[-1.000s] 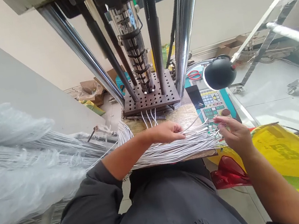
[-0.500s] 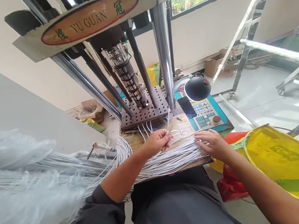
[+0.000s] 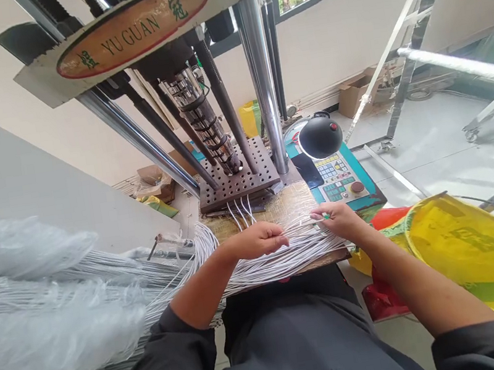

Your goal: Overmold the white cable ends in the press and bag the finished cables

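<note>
From the head view, the white cables (image 3: 282, 260) lie in a thick sheaf along the near edge of the tabletop (image 3: 296, 197): thin, smooth, many of them, roughly parallel and slightly wavy. At the left edge they bend round in a tight, pale curve; towards the near right corner they fan out a little, some strands crossing over others. The left hand (image 3: 262, 239) is over the middle of the sheaf, its fingers drawn together on a few strands; I can't tell how many. Those strands run nearly straight across to the right hand (image 3: 339, 219), by the right edge, where thumb and fingertips are pinched on them, a small green bit (image 3: 326, 216) showing at the fingers. Three loose lengths (image 3: 250, 208), just as white, come out at the far edge from beneath a brown perforated plate (image 3: 268, 172), well apart from one another at their lower ends.
</note>
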Motion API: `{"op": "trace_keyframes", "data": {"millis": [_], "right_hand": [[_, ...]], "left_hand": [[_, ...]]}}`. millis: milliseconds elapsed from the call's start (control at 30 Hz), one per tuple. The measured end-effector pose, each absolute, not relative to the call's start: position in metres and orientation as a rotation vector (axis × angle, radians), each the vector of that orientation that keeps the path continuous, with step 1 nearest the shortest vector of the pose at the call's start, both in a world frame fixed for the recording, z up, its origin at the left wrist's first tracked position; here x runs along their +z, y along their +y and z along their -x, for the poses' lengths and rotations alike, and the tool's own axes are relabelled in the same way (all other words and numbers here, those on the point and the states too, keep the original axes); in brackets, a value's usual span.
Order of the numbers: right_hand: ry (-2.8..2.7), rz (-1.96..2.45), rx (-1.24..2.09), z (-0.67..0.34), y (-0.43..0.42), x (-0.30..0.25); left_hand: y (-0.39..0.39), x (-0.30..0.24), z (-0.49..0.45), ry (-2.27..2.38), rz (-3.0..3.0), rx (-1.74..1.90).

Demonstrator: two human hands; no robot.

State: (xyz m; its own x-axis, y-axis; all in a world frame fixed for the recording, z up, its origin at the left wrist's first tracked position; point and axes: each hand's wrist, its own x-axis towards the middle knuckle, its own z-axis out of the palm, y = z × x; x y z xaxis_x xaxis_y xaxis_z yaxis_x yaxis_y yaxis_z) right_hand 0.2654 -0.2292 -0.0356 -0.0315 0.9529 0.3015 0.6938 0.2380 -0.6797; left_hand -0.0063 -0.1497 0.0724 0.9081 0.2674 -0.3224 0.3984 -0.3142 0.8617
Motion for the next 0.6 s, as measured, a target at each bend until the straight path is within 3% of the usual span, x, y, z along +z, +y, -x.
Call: {"op": "trace_keyframes", "data": {"millis": [433,600], "right_hand": [[-1.74,1.466,0.308,-0.258,-0.226,-0.027],[-1.866,1.545,0.55,-0.273,-0.224,-0.036]], "left_hand": [[-0.159,0.071,-0.004,0.298,-2.16,-0.302],[-0.155,0.059,-0.008,0.341,-1.932,-0.179]]}}
